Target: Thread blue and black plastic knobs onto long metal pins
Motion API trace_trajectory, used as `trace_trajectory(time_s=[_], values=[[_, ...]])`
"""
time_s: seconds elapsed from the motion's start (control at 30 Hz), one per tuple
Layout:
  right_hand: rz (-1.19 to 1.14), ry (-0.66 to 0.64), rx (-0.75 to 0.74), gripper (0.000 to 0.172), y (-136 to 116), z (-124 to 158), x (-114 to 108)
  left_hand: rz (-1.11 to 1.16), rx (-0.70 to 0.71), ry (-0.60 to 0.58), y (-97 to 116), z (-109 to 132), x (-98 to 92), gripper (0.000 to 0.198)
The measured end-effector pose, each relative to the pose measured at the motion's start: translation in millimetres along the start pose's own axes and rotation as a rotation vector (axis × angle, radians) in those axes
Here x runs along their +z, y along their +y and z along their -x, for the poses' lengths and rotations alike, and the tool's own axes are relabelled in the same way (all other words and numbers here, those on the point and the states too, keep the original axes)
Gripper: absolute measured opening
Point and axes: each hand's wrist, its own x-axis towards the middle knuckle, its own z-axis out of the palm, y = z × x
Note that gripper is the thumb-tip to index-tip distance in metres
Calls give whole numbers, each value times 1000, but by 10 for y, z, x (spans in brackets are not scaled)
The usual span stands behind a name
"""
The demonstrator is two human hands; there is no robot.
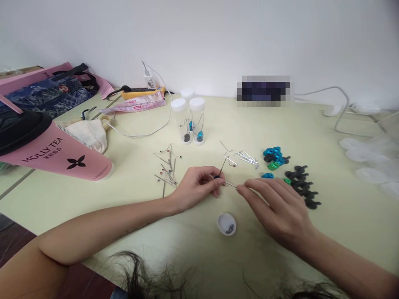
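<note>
My left hand (202, 181) is closed in a pinch around a small dark fitting (217, 177). A thin bent metal rod (222, 167) rises from it and ends in a small ball. From the right, my right hand (277, 207) pinches a thin silver hex key (231, 185), its tip reaching the fitting at my left fingertips. Whether the tip sits inside the fitting is hidden. Below both hands lies a white cap (222, 227) containing tiny screws (230, 229). More hex keys (247, 158) lie beyond the right hand, and several bent rods (168, 170) are scattered beyond the left forearm.
Black fittings (301, 178), blue fittings (274, 151) and green fittings (273, 166) lie at the right. Clear tubes with white caps (197, 103) stand behind. A pink cup (77, 160) is at the left, a power strip (141, 92) at the back, clear round plastic pieces (368, 174) far right.
</note>
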Motion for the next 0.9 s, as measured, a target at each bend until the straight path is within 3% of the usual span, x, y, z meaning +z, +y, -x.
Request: trace_trajectory(time_s=[0.37,0.63,0.9], values=[[-143,28,46,10,-30,41,28,21,19,-4,-4,-8,-3,14],[-218,-35,369,13,-84,93,76,-9,54,55,-22,10,1,12],[-436,-12,470,12,-56,27,78,-78,126,90,-13,38,31,11]])
